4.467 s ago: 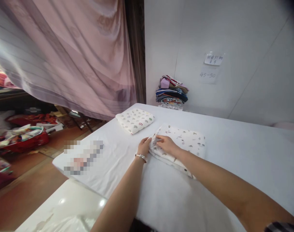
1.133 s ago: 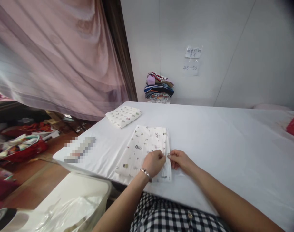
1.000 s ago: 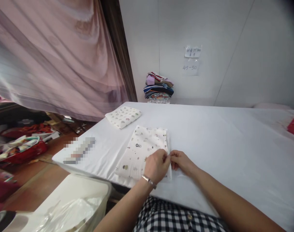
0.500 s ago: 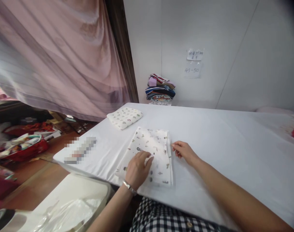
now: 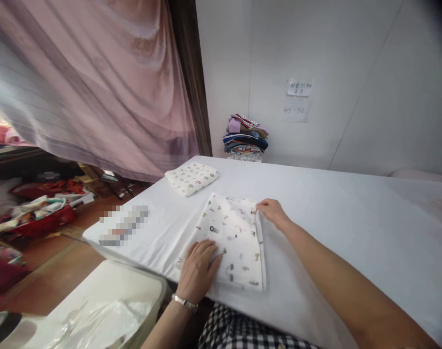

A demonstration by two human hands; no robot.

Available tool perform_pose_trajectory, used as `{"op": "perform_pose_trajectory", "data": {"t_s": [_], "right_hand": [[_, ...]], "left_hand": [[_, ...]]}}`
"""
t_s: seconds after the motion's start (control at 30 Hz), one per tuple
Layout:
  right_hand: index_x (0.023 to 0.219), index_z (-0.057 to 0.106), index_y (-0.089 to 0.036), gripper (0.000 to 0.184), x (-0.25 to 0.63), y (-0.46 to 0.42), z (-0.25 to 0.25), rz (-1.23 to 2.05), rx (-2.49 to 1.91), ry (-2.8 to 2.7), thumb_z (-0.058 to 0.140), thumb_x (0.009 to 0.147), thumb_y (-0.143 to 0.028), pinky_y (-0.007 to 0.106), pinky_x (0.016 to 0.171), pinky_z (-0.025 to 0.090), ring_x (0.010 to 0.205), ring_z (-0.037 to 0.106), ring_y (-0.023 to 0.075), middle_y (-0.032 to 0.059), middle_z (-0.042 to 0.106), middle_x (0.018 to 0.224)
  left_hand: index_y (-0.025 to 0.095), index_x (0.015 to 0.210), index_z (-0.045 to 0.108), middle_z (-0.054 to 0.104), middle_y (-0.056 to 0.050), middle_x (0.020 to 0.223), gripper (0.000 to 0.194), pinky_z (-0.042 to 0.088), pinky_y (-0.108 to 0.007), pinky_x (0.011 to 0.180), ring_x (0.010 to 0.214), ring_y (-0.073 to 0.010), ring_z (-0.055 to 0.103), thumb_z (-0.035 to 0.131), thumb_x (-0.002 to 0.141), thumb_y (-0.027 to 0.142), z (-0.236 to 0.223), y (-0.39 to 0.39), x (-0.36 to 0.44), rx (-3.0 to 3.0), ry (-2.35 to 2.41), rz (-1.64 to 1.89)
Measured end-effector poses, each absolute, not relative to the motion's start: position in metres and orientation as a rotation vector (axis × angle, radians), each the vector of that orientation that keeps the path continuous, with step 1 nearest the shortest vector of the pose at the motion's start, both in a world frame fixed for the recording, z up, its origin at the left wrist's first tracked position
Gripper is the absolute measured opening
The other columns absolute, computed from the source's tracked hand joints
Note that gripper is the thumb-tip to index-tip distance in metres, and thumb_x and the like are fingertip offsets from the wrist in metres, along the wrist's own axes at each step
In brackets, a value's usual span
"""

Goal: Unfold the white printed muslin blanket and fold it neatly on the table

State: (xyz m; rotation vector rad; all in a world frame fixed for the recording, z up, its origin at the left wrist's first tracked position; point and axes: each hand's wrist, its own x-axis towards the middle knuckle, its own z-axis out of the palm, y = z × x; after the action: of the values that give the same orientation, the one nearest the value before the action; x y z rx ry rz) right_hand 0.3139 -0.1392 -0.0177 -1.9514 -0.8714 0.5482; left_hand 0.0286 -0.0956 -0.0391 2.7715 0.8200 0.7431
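A folded white cloth with small printed figures lies on the white-covered table in front of me. My left hand rests flat on its lower left part, fingers stretched out and the thumb apart. At the cloth's far right corner, my right hand pinches the edge between thumb and fingertips. Several layers show along the right side of the cloth. Farther back to the left lies a second folded printed cloth, touched by neither hand.
A stack of folded clothes stands by the wall behind the table. At the table's left end is a pixelated item. Clear plastic lies on a white surface at lower left. A pink curtain hangs on the left.
My left hand has moved toward me and flattened onto the cloth. My right hand has gone up to the far right corner and closed on the edge. The view has shifted slightly.
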Motion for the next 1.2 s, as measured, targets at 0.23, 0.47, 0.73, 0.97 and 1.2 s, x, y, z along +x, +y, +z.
{"op": "perform_pose_trajectory", "data": {"t_s": [0.23,0.47,0.73,0.97,1.2], "right_hand": [[0.051,0.055,-0.018,0.031,0.318,-0.126,-0.032,0.558,-2.146,-1.04,0.065,0.064,-0.044,0.024,0.049,0.027,0.051,0.046,0.0126,0.0001,0.052,0.051],[0.061,0.059,-0.018,0.014,0.317,-0.123,-0.022,0.507,-1.966,-0.945,0.058,0.067,-0.031,0.022,0.054,0.034,0.059,0.05,0.0123,0.0001,0.058,0.061],[0.061,0.053,-0.018,0.01,0.332,-0.128,-0.036,0.593,-1.905,-0.683,0.06,0.063,-0.025,0.022,0.046,0.031,0.046,0.042,0.0086,-0.0042,0.049,0.051],[0.067,0.047,-0.019,0.029,0.309,-0.153,-0.029,0.828,-1.807,-0.647,0.057,0.075,-0.046,0.021,0.039,0.031,0.043,0.046,0.0076,-0.0021,0.054,0.061],[0.069,0.049,-0.018,0.03,0.262,-0.225,-0.022,1.111,-1.764,-0.828,0.058,0.077,-0.046,0.019,0.036,0.029,0.04,0.045,0.0068,-0.0023,0.055,0.057]], "left_hand": [[0.022,0.098,0.063,0.064,-0.008,0.111,0.024,0.035,-0.046,0.101,0.11,-0.0228,0.054,0.046,0.086,0.032,-0.026,-0.08,0.026,2.699,0.91,0.803],[0.021,0.113,0.056,0.057,-0.009,0.121,0.041,0.046,-0.039,0.086,0.106,-0.0252,0.056,0.041,0.084,0.046,-0.022,-0.046,0.015,2.429,1.366,0.586],[0.021,0.116,0.053,0.066,-0.009,0.1,0.049,0.046,-0.035,0.074,0.08,-0.0218,0.063,0.042,0.081,0.053,-0.022,-0.045,0.017,2.248,1.423,0.424],[0.022,0.111,0.057,0.064,-0.003,0.083,0.054,0.045,-0.028,0.059,0.067,-0.0178,0.06,0.042,0.077,0.06,-0.022,-0.037,0.013,2.066,1.435,0.459],[0.019,0.084,0.066,0.066,-0.001,0.069,0.048,0.045,-0.027,0.059,0.073,-0.0214,0.062,0.041,0.077,0.06,-0.023,-0.027,0.012,1.86,1.459,0.46]]}}
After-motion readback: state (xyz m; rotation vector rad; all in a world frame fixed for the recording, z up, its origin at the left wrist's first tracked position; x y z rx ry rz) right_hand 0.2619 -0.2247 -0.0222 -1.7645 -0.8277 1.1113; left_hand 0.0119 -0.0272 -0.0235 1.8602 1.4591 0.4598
